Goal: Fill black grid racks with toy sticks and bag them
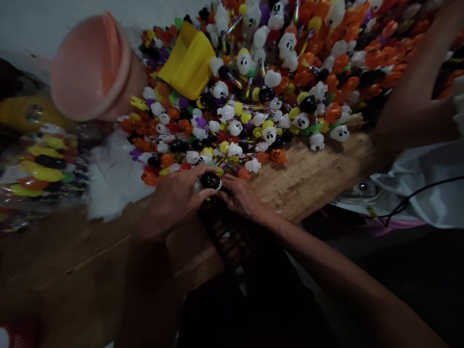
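Observation:
A small glossy black toy head [210,181] with a pale edge sits between my hands at the table's near edge. My left hand [177,195] is closed around its left side, thumb below and fingers above. From the right, my right hand [239,194] closes its bent fingers against the same toy; its fingertips are partly hidden. Just beyond lies a big heap of Halloween toys with ghost, pumpkin and skull heads, among them a white ghost head [268,135] and an orange pumpkin head [278,155]. Some have patterned sticks.
A pink bucket [90,67] lies tipped at the back left, beside a yellow scoop-like container [190,63] on the heap. Clear plastic bags [112,174] and bagged toys [45,166] are at left. Another person's arm [409,101] reaches in from the right, over the wooden table [308,179].

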Tool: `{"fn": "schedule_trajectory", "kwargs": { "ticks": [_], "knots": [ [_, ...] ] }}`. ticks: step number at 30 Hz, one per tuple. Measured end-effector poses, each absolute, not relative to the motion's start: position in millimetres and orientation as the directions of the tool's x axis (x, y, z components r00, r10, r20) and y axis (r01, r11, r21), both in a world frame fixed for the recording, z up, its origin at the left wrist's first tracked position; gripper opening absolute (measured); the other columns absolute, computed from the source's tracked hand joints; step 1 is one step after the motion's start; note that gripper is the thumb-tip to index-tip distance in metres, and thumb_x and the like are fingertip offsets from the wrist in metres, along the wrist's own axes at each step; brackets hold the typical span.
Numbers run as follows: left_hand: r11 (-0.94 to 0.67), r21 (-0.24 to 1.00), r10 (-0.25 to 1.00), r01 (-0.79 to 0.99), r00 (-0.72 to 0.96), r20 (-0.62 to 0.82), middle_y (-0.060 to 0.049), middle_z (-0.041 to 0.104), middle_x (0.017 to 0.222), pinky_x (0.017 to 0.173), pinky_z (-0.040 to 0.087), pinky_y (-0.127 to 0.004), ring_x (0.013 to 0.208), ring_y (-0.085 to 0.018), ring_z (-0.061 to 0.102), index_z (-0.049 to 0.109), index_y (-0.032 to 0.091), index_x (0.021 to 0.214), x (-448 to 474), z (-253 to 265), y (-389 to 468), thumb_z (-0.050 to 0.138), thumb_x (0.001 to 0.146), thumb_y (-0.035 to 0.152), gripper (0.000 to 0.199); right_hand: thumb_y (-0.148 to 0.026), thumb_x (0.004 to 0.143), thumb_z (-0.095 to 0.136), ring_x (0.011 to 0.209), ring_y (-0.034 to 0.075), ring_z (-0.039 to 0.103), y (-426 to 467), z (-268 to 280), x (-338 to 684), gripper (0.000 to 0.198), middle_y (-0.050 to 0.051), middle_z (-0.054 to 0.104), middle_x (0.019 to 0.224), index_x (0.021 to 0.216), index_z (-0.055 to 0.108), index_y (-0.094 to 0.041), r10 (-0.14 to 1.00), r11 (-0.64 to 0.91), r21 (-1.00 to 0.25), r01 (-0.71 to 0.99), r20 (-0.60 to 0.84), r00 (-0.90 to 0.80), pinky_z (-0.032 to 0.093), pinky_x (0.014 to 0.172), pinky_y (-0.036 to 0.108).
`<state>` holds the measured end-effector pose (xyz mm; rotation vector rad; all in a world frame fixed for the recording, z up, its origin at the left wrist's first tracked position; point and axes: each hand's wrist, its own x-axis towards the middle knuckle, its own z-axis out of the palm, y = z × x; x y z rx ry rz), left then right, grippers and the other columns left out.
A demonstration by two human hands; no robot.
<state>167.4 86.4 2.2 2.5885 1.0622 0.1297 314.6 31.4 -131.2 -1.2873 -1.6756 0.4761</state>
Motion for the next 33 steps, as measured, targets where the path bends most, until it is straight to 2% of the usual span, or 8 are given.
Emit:
{"fn": "schedule_trajectory", "kwargs": {
  "ticks": [3,7,12,16,21,26,30,33],
  "knots": [
    [-0.686,0.365,0.677,0.630,0.736,0.001,-0.004,0.072,0.128,0.101,0.051,-0.040,0.115,-0.027,0.068,0.064,0.027,0.131,165.9,-0.3,87.6,0.064,0.084,0.030,0.046,-0.015,0.096,0.057,0.090,0.020,0.062,31.2,-132.3,315.8,0.009,0.009,0.067,0.099,0.099,0.066,-0.014,0.893,0.399,-0.740,0.541,0.448,-0.046,0.048,0.079,0.028],
    [-0.645,0.501,0.707,0.576,0.699,0.106,-0.004,0.062,0.145,0.113,0.047,-0.046,0.132,-0.031,0.059,0.056,0.028,0.144,154.3,3.3,89.2,0.073,0.079,0.041,0.068,-0.019,0.099,0.056,0.078,0.016,0.060,31.4,-133.3,319.0,0.018,0.005,0.065,0.086,0.085,0.068,-0.016,0.890,0.416,-0.768,0.486,0.453,-0.047,0.045,0.072,0.025],
    [-0.381,0.787,0.924,0.485,0.223,0.310,-0.005,0.074,0.122,0.101,0.057,-0.045,0.111,-0.027,0.071,0.066,0.026,0.130,121.7,-13.5,84.1,0.058,0.094,0.055,0.047,-0.030,0.100,0.061,0.069,0.013,0.056,31.4,-132.2,321.2,0.024,0.003,0.064,0.079,0.082,0.072,-0.017,0.869,0.439,-0.784,0.438,0.495,0.015,0.041,0.064,0.023],
    [-0.160,0.950,0.984,0.269,-0.029,0.173,-0.006,0.078,0.106,0.096,0.060,-0.044,0.097,-0.024,0.075,0.067,0.023,0.122,90.2,-62.4,67.0,0.062,0.090,0.045,0.039,-0.025,0.095,0.065,0.066,0.013,0.055,30.9,-131.2,320.5,0.018,0.001,0.062,0.075,0.080,0.071,-0.017,0.878,0.408,-0.792,0.455,0.477,0.045,0.040,0.062,0.023],
    [0.006,0.988,0.990,0.157,0.138,-0.028,-0.010,0.075,0.115,0.095,0.059,-0.040,0.105,-0.027,0.072,0.066,0.020,0.116,80.1,-114.1,41.6,0.073,0.069,0.031,0.049,-0.025,0.092,0.065,0.073,0.016,0.058,31.3,-132.8,319.0,0.014,0.004,0.065,0.081,0.081,0.067,-0.018,0.902,0.317,-0.790,0.525,0.421,0.090,0.047,0.069,0.027],
    [-0.024,0.975,0.947,0.221,0.317,-0.049,-0.009,0.076,0.111,0.085,0.059,-0.036,0.092,-0.023,0.072,0.068,0.018,0.115,107.3,-114.8,49.4,0.079,0.072,0.044,0.051,-0.035,0.094,0.061,0.085,0.021,0.064,33.7,-131.9,320.6,0.019,0.008,0.070,0.092,0.090,0.067,-0.017,0.917,0.312,-0.794,0.522,0.395,0.053,0.052,0.079,0.031],
    [-0.010,0.994,0.949,0.109,0.314,-0.024,-0.011,0.077,0.104,0.088,0.060,-0.040,0.096,-0.028,0.072,0.070,0.014,0.102,129.9,-107.1,64.1,0.084,0.063,0.050,0.055,-0.036,0.095,0.059,0.084,0.020,0.064,35.2,-123.9,325.3,0.021,0.008,0.071,0.094,0.090,0.068,-0.017,0.929,0.330,-0.778,0.535,0.369,-0.038,0.054,0.079,0.032],
    [0.024,0.993,0.950,0.113,0.308,-0.058,-0.009,0.077,0.090,0.077,0.061,-0.037,0.087,-0.027,0.072,0.071,0.015,0.087,138.3,-109.2,70.2,0.081,0.063,0.052,0.045,-0.041,0.097,0.058,0.080,0.020,0.063,34.6,-118.5,327.9,0.029,0.006,0.070,0.087,0.082,0.069,-0.019,0.932,0.336,-0.761,0.556,0.353,-0.081,0.054,0.076,0.031]
  ]
}}
